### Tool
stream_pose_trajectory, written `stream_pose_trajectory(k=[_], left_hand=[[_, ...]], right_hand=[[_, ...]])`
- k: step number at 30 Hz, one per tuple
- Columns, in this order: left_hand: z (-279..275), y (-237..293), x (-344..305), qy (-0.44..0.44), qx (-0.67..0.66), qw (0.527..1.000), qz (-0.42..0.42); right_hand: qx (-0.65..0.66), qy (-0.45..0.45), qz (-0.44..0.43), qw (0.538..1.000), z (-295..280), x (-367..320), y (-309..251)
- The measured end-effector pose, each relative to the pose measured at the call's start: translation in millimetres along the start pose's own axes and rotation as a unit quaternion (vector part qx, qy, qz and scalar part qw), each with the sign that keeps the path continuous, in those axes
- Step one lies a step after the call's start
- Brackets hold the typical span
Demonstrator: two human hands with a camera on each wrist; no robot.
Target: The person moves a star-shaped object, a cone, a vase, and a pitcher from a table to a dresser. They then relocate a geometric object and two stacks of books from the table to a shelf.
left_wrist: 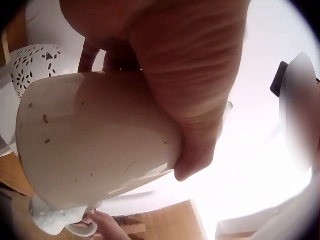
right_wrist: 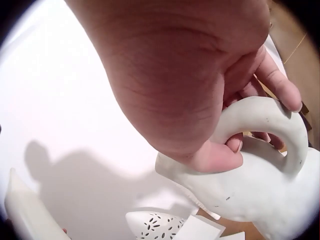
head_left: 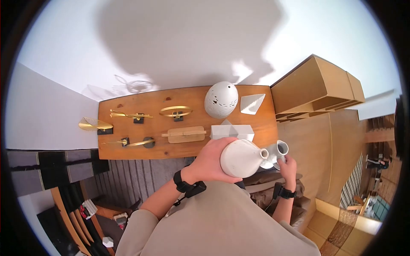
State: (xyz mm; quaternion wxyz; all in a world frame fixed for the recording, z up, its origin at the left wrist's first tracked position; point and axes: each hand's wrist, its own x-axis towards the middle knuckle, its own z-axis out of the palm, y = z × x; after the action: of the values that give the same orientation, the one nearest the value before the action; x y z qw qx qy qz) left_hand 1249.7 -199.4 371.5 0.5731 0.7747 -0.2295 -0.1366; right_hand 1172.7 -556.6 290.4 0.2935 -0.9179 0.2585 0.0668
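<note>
A white, narrow-necked bottle vase (head_left: 241,158) is gripped around its body by the left hand (head_left: 213,161), its mouth tilted to the right in the head view. In the left wrist view the thumb of the left hand (left_wrist: 192,65) lies along the speckled vase (left_wrist: 95,135). Beside it, the right hand (head_left: 288,170) holds a smaller white pitcher (head_left: 270,158). The right wrist view shows the right hand (right_wrist: 185,85) with fingers curled through the looped handle of the pitcher (right_wrist: 250,195). Whether the two vessels touch is unclear.
A wooden table (head_left: 153,96) bears a pierced white egg-shaped vase (head_left: 221,100), an angular white dish (head_left: 252,104), white blocks (head_left: 232,131), a wooden board (head_left: 186,134) and several gold ornaments (head_left: 176,111). Cardboard boxes (head_left: 314,85) stand at the right. A brown bag (head_left: 294,207) lies below.
</note>
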Motion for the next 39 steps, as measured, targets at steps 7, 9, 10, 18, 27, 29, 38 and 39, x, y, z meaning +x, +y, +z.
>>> stream_pose_trajectory(k=[7, 9, 10, 18, 27, 29, 38, 39], left_hand=[[81.4, 9.0, 65.6, 0.048, 0.068, 0.996, -0.019], [109.1, 11.6, 79.4, 0.068, 0.067, 0.994, -0.05], [122.4, 12.1, 85.6, 0.094, 0.062, 0.991, -0.067], [193.8, -5.2, 121.0, 0.147, 0.052, 0.981, -0.113], [244.2, -72.1, 145.3, 0.166, 0.007, 0.98, -0.11], [253.3, -86.1, 147.7, 0.164, -0.029, 0.979, -0.118], [276.1, -119.6, 148.8, 0.253, -0.042, 0.956, -0.14], [277.3, -122.8, 148.4, 0.257, -0.043, 0.955, -0.141]], right_hand=[[-0.04, -0.085, -0.109, 0.99, -10.2, 133.9, 29.1], [-0.05, -0.107, -0.132, 0.984, -7.3, 157.6, 32.7], [-0.037, -0.102, -0.169, 0.98, -9.8, 167.2, 27.3], [-0.025, -0.134, -0.21, 0.968, -3.6, 236.7, 34.2], [-0.006, -0.141, -0.226, 0.964, 7.7, 264.7, 49.4], [0.059, -0.153, -0.229, 0.96, 7.8, 266.3, 48.7], [0.075, -0.149, -0.268, 0.949, 15.4, 274.3, 46.3], [0.073, -0.151, -0.27, 0.948, 15.1, 274.5, 44.8]])
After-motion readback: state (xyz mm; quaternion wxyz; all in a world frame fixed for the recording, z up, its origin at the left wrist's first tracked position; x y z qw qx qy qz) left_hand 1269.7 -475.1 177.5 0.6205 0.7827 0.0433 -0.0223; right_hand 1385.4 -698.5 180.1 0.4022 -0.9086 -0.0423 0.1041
